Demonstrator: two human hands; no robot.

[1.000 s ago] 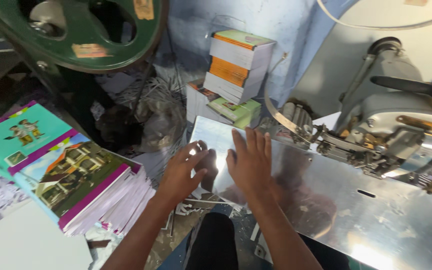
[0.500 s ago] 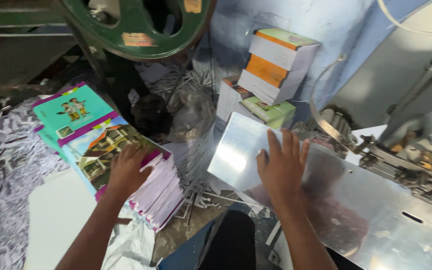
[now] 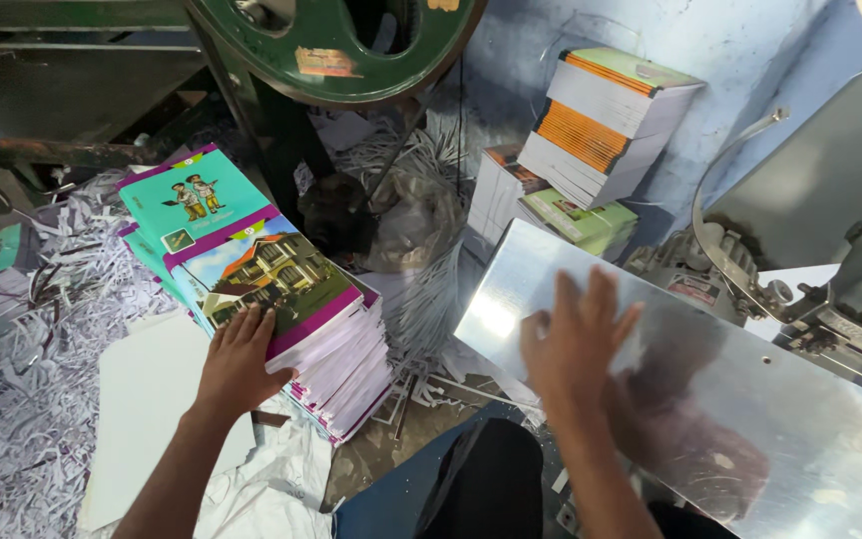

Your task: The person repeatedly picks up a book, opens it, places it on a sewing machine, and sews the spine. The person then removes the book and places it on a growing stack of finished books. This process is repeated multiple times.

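Observation:
My left hand (image 3: pixel 236 359) rests palm down on the near edge of a stack of colourful booklets (image 3: pixel 286 299), its fingers over the top cover with a house picture. A second pile with a teal cover (image 3: pixel 187 200) lies just behind that stack. My right hand (image 3: pixel 576 334) is spread flat, fingers apart, on the shiny metal plate (image 3: pixel 750 419) of a machine at the right, holding nothing.
A big green flywheel (image 3: pixel 336 50) hangs at the top. Orange- and green-edged booklet stacks (image 3: pixel 601 125) lean on the blue wall. Shredded paper trimmings (image 3: pixel 22 399) cover the floor at left, with white sheets (image 3: pixel 147 399) below the booklets. Machine parts (image 3: pixel 810 299) stand at right.
My left hand left the metal plate, swung left and came down on the booklet stack. The right hand stayed flat on the plate. The view turned left.

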